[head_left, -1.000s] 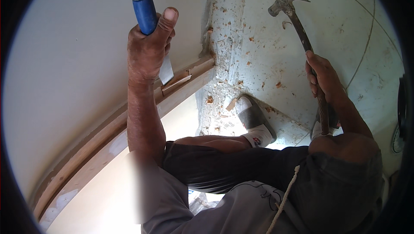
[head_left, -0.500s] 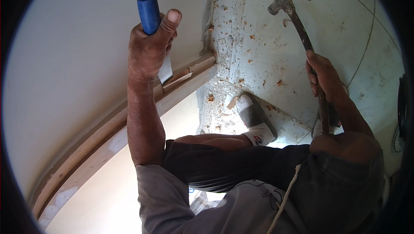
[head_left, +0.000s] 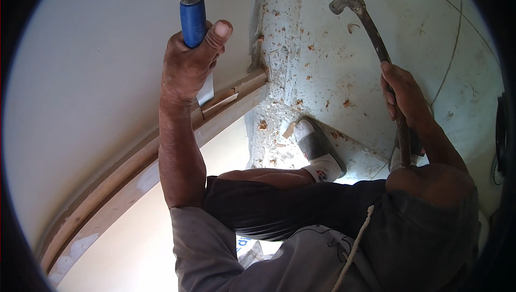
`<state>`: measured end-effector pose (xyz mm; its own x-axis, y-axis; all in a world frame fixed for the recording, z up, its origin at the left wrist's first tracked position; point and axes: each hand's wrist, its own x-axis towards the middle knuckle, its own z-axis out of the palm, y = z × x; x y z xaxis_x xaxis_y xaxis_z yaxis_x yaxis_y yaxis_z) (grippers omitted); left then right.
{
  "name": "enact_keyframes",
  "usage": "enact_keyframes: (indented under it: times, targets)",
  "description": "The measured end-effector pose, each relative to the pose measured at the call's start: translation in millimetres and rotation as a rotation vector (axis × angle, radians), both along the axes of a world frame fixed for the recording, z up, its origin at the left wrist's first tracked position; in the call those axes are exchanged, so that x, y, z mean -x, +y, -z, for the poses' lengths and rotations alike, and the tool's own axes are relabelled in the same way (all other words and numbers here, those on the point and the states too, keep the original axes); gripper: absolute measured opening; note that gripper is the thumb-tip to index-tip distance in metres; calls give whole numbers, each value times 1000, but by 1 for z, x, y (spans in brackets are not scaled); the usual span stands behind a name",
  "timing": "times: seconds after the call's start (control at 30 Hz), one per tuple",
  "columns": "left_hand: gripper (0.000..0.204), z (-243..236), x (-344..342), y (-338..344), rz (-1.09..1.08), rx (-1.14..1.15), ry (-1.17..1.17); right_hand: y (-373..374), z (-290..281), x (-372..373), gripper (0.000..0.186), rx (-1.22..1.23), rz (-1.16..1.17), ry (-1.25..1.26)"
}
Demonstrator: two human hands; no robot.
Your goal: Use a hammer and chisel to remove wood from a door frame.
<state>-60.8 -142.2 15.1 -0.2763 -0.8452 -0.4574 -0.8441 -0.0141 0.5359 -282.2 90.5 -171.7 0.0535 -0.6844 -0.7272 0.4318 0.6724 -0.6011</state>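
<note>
Chisel (head_left: 193,22) runs through the clenched left hand (head_left: 186,71), handle above the fingers, blade (head_left: 206,91) below. Right hand (head_left: 406,94) grasps a hammer (head_left: 374,35).

Left forearm (head_left: 180,155) near vertical in view; left wrist (head_left: 177,101) about straight; left grip (head_left: 185,71) closed in a fist, back of it toward the camera; left thumb (head_left: 220,34) sticking up and right, nail showing; left fingers curled under, mostly hidden; right forearm (head_left: 443,149) slanting up-left from beside the bent right knee (head_left: 430,184); right grip (head_left: 406,95) wrapped closed; right fingers (head_left: 388,98) bent, tips on the inner side; topmost digit stretched forward, thumb or index unclear; grips well apart
</note>
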Motion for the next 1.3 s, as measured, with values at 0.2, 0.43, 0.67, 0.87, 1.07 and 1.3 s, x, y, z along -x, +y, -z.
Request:
enact_keyframes:
  times: [0.2, 0.43, 0.67, 0.87, 1.07, 1.3]
  targets:
    - [56, 5, 2, 0, 60, -69, -60, 0, -5, 3, 47, 15, 24, 19]
    - [55, 5, -1, -1, 1, -86, -49, -3, -6, 6, 47, 44, 41, 41]
    - [56, 5, 1, -1, 28, -65, -67, 0, -7, 2, 46, 27, 22, 49]
    - [53, 18, 0, 4, 144, -77, -88, 2, -7, 5, 47, 57, 46, 34]
    - [53, 32, 5, 3, 202, -104, -301, -11, -35, 20, 53, 187, 230, -95]
    - [55, 30, 12, 5, 88, -132, -201, -26, -62, 20, 56, 423, 135, -196]
